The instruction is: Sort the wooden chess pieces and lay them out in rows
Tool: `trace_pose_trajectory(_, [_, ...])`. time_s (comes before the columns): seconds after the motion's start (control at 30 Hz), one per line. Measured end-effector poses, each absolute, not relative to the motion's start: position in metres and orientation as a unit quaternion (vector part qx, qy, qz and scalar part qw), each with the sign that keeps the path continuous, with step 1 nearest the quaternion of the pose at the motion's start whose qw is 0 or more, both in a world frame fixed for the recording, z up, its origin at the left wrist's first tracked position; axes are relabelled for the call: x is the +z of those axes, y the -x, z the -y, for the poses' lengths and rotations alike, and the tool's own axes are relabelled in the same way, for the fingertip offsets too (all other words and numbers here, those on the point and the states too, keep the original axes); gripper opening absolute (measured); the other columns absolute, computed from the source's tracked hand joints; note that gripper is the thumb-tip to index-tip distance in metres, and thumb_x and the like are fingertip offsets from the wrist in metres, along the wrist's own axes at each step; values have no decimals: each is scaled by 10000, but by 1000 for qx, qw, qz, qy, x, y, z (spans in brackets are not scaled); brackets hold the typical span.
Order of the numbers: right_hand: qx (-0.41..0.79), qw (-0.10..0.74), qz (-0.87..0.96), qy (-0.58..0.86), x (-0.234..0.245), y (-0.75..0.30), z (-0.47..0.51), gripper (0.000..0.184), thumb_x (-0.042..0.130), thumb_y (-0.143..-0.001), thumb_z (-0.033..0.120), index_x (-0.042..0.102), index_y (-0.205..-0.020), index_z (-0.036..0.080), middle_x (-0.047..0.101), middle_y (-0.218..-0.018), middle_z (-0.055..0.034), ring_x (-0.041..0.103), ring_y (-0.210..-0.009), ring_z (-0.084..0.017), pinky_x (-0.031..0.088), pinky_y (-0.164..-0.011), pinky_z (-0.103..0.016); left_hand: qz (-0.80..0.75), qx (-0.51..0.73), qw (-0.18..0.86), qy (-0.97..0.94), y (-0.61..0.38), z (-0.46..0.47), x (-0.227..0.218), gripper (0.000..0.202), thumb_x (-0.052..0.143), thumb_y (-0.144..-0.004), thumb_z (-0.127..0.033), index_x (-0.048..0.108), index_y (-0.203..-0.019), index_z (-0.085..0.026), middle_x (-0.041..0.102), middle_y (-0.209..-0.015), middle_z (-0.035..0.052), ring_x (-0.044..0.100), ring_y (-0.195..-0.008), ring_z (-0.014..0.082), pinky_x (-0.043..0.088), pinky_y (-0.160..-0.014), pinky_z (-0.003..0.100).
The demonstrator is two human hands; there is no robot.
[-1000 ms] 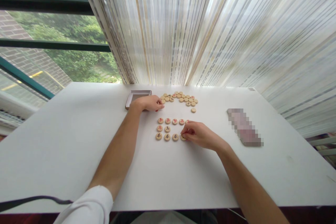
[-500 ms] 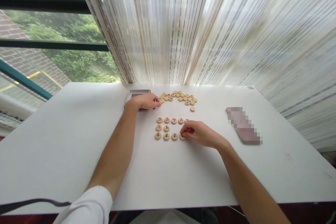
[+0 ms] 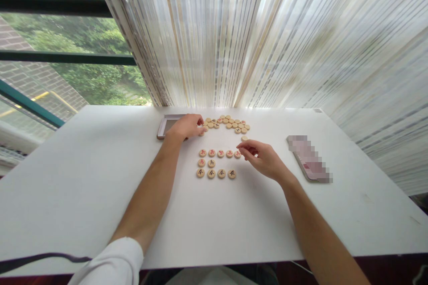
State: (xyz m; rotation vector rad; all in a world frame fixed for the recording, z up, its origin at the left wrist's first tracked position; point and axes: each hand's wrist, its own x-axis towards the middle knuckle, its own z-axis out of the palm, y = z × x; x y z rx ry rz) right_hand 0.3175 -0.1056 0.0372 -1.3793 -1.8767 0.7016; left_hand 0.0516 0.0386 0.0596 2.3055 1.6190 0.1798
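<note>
Round wooden chess pieces lie on a white table (image 3: 83, 178). A loose pile of pieces (image 3: 228, 124) sits at the far middle. Nearer me, several pieces form sorted rows (image 3: 216, 163). My left hand (image 3: 185, 127) rests with curled fingers at the left edge of the pile, beside a shallow box (image 3: 164, 126). My right hand (image 3: 262, 156) hovers just right of the top row, fingers loosely bent and apart, with nothing seen in them. A single piece (image 3: 244, 138) lies just beyond its fingertips.
A pixelated flat object (image 3: 309, 158) lies on the table to the right. A striped curtain (image 3: 267, 35) hangs behind the table, with a window (image 3: 67, 71) at the left. A dark cable (image 3: 43, 259) runs near my left sleeve.
My right hand has let go of the fourth piece in the nearest row and moved up and away toward the pile. My left hand has shifted slightly along the pile's edge.
</note>
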Motion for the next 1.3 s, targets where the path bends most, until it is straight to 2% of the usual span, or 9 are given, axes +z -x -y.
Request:
trace_pose_trajectory(0.23, [206,379,739,517,28,-317,101,183,569,-955,334,713,-1005,233,713,-794,-28,643,-693,-178,538,-677,-318,-593,68,116,-794,-79,-34,44,252,624,-835,-385,658,-982,-183,716,-1034,127,651,-976,266,477,-817,324])
trace_pose_trajectory(0.37, [186,395,741,509,27,-316,100,182,558,-962,334,704,-998,232,707,-802,-33,643,-698,-183,547,-678,-330,-580,75,121,-802,-81,-32,46,192,633,-803,-315,656,-941,-183,715,-988,116,656,-925,263,485,-797,335])
trace_pose_trajectory(0.5, [158,417,741,502,27,-316,98,181,550,-973,323,694,-1035,233,699,-856,-44,653,-734,-187,559,-693,-337,-535,100,147,-826,-80,-25,62,233,646,-806,-335,647,-992,-196,714,-1020,85,652,-928,223,494,-812,307])
trace_pose_trajectory(0.57, [148,427,739,499,27,-316,98,199,549,-977,323,682,-1100,239,696,-908,-51,664,-760,-188,571,-704,-341,-486,124,194,-843,-83,-18,72,279,638,-836,-366,636,-1069,-212,714,-1043,56,658,-924,182,504,-811,268])
trace_pose_trajectory(0.63, [140,441,738,492,27,-314,98,227,568,-972,323,657,-1167,247,690,-969,-58,677,-791,-189,586,-726,-347,-403,154,296,-852,-88,-11,79,331,643,-856,-388,633,-1129,-201,715,-1032,61,667,-914,173,518,-795,263])
trace_pose_trajectory(0.77, [123,470,743,461,26,-310,98,304,672,-920,315,619,-1213,255,661,-1074,-69,690,-863,-197,603,-752,-361,-270,138,467,-831,-97,-3,83,358,648,-890,-409,648,-1157,-171,716,-960,82,694,-883,191,545,-731,287])
trace_pose_trajectory(0.87, [106,493,746,436,25,-306,98,332,714,-896,283,615,-1211,258,643,-1082,-63,683,-869,-189,605,-754,-361,-215,126,540,-803,-101,-2,80,370,656,-901,-430,652,-1161,-167,711,-1037,96,711,-949,211,566,-790,325])
trace_pose_trajectory(1.07, [80,504,745,430,23,-301,99,217,683,-919,230,642,-1129,267,647,-1030,-46,671,-828,-170,604,-735,-348,-180,111,606,-767,-102,-3,76,384,687,-891,-418,665,-1182,-169,694,-1171,109,680,-1081,215,539,-970,377])
trace_pose_trajectory(1.3, [79,495,745,440,23,-300,98,213,696,-907,219,653,-1112,260,648,-994,-33,656,-797,-159,598,-713,-326,-202,108,599,-767,-106,-4,73,359,670,-903,-387,666,-1169,-145,708,-1119,106,691,-1043,211,559,-935,368])
